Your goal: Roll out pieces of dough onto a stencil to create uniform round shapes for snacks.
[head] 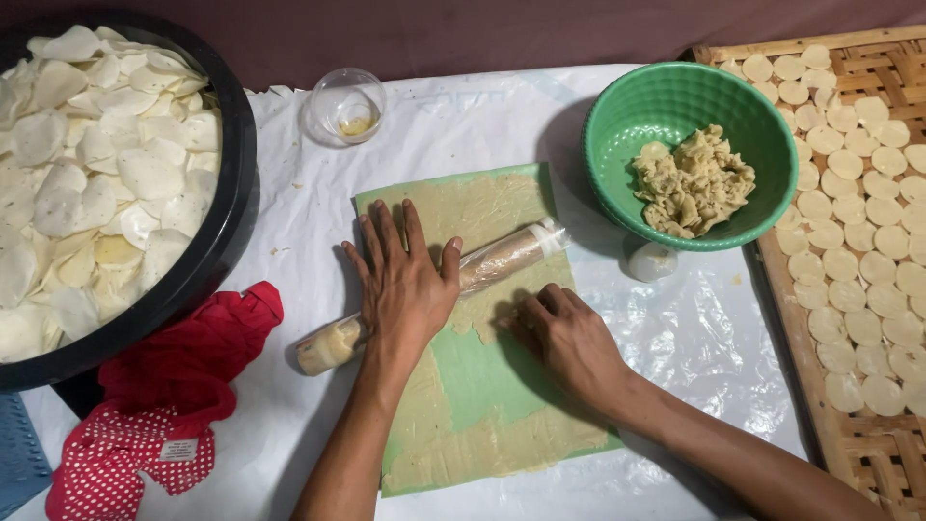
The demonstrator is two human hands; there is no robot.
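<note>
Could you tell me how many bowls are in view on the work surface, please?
3: a large black bowl of pale discs at far left, a small clear glass bowl at top centre, and a green bowl of dough scraps at upper right.

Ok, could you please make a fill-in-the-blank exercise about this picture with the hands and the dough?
1. The left hand presses flat on a plastic-wrapped ____ pin.
2. The thin dough lies on a ____ mat.
3. The lumps of dough sit in a green ____.
4. The right hand rests its fingertips on the ____ of the thin dough.

Missing words: rolling; green; bowl; edge
</note>
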